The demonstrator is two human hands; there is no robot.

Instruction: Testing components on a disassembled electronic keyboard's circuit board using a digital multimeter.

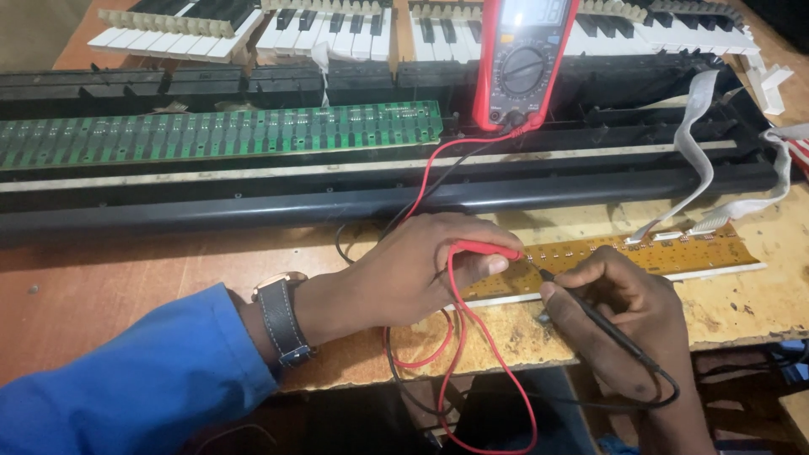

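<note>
The left hand was pinched shut on a red probe, and the right hand was clamped on a black probe. Both tips touched a yellow circuit board lying on the worktop between the hands. A red multimeter stood beyond them.

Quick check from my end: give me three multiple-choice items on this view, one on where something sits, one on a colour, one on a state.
1. Where is the multimeter?
A. leaning on the keyboard frame, behind the hands
B. on the floor
C. in the left hand

2. What colour is the left hand's probe?
A. blue
B. red
C. white

3. How does the black probe in the right hand stand?
A. lying loose
B. unplugged
C. tip on the yellow board

Answers: 1 A, it stands upright there; 2 B, red handle between the fingers; 3 C, its tip meets the board.
</note>
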